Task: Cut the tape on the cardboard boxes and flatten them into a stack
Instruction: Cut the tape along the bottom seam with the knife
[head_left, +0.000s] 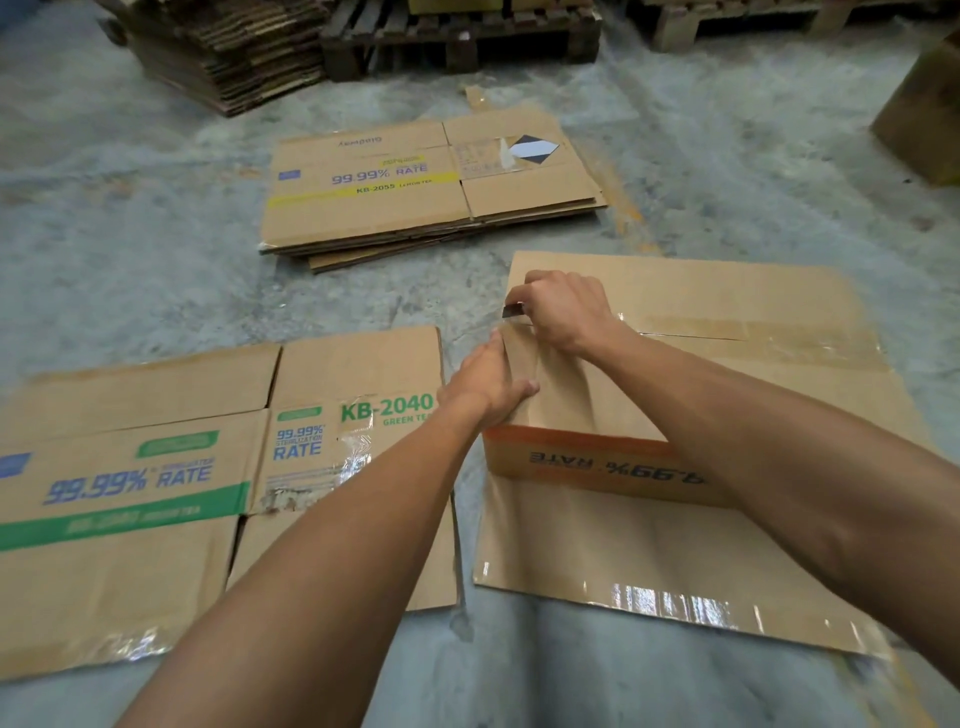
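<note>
**While blade meets tape: box on concrete floor**

Right hand (563, 312) clenched around small dark cutter blade (513, 310), at left end of clear tape seam (748, 332) on brown cardboard box with orange band (675, 405). Left hand (493, 384) flat, fingers extended, pressing box top. Flattened green-printed carton (156, 483) lies left; flattened stack (415, 192) beyond.

You see a tan box (597, 415) with an orange band and dark blue print along its near side, and glossy clear tape (670, 597) glinting white on its front flap. Left of it, your flattened box (156, 493) is brown with a green stripe, green "KB-2040" lettering and blue "99.99% RATE" print. The stack (415, 192) beyond carries a yellow stripe, purple-blue lettering and a black-and-white diamond label (532, 151). The floor (130, 234) is mottled grey-blue.
</note>
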